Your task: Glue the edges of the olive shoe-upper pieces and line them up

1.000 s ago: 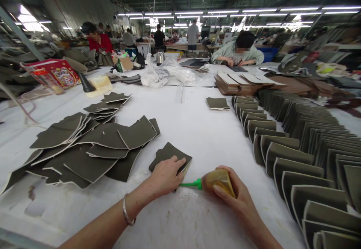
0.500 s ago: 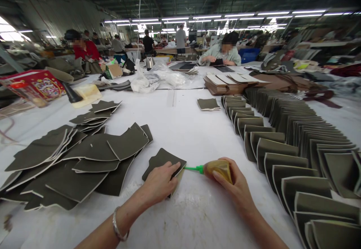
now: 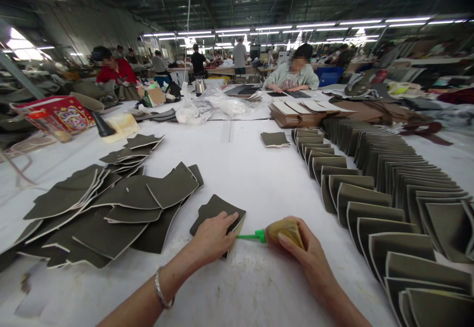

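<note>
Under my left hand lies a dark grey-green sheet piece with a pale edge, flat on the white table. My fingers are stretched over its top, the index finger towards its right corner. My right hand is wrapped round a soft amber glue bottle, tipped on its side. Its thin green nozzle points left, with the tip at the piece's right edge, close to my left thumb. Whether the tip touches the piece I cannot tell.
A loose pile of similar dark pieces spreads at left. On the right, long rows of overlapping folded pieces run away from me. Brown stacked sheets and clear plastic bags lie further back. A co-worker sits across the table.
The nozzle tip has moved down and slightly left along the piece's right edge. My left hand stays on the piece. The co-worker's hands have gone down to the table.
</note>
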### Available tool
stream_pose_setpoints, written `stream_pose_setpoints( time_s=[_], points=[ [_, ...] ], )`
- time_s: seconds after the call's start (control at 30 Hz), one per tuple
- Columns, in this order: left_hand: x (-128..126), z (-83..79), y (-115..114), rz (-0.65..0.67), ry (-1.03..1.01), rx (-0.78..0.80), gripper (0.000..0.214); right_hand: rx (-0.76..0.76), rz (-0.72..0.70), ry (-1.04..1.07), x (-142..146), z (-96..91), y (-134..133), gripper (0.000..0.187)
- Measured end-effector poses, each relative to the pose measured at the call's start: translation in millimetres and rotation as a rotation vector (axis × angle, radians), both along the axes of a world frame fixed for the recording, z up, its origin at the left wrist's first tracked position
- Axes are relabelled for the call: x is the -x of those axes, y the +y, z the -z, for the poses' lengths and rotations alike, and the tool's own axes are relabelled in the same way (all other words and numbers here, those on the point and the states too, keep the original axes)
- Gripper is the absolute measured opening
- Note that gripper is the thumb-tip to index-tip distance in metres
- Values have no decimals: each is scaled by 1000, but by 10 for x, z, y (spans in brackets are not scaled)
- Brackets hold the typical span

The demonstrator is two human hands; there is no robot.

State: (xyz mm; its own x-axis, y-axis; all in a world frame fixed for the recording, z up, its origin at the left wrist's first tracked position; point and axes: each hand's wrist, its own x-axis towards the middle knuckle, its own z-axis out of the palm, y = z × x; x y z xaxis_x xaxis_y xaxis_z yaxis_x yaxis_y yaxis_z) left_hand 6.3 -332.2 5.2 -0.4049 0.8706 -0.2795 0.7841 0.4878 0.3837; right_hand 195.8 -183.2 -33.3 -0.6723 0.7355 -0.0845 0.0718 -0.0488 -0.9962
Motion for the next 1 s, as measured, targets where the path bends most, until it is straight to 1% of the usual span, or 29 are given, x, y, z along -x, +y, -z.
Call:
stream_pose_setpoints(
  time_s=[0.1, 0.2, 0.23, 0.3, 0.37, 0.4, 0.43, 0.47, 0.5, 0.57, 0.63, 0.7, 0.77, 0.83, 0.87, 0.93, 1.0],
  points=[
    [46, 22, -11, -9, -55, -36, 59, 180, -89, 43, -45, -36, -117, 33],
    [132, 41, -46, -63, -165, -66, 50, 354, -51, 88, -119, 3, -77, 31],
    [167, 44, -64, -112, -165, -93, 46, 390, -25, 102, -151, 30, -32, 33],
    [241, 44, -109, -265, -60, -153, 41, 485, 24, 152, -213, 83, 72, 34],
    [314, 47, -153, -443, 112, -171, 43, 664, 79, 226, -255, 113, 156, 36],
    [348, 52, -171, -508, 152, -159, 44, 771, 112, 267, -265, 114, 181, 36],
    [379, 58, -185, -551, 117, -150, 44, 870, 146, 304, -268, 104, 196, 36],
    [408, 65, -193, -577, 21, -151, 42, 943, 183, 330, -266, 87, 203, 37],
    [433, 69, -196, -590, -111, -161, 37, 974, 218, 344, -261, 66, 205, 36],
    [477, 55, -189, -590, -363, -178, 27, 956, 275, 366, -251, 25, 207, 34],
    [518, -10, -168, -601, -520, -196, 28, 872, 302, 383, -251, 8, 217, 35],
    [558, -132, -133, -638, -645, -265, 36, 744, 289, 390, -258, 20, 235, 38],
    [590, -285, -76, -687, -763, -374, 42, 588, 276, 364, -263, 42, 246, 40],
    [608, -418, 12, -698, -823, -449, 43, 447, 272, 320, -254, 49, 237, 41],
    [616, -459, 70, -691, -849, -466, 41, 399, 262, 301, -245, 43, 223, 41],
    [640, -476, 214, -679, -913, -483, 37, 375, 222, 290, -220, 12, 177, 43],
    [696, -410, 397, -723, -1011, -523, 31, 433, 163, 302, -194, -26, 122, 46]
  ],
)
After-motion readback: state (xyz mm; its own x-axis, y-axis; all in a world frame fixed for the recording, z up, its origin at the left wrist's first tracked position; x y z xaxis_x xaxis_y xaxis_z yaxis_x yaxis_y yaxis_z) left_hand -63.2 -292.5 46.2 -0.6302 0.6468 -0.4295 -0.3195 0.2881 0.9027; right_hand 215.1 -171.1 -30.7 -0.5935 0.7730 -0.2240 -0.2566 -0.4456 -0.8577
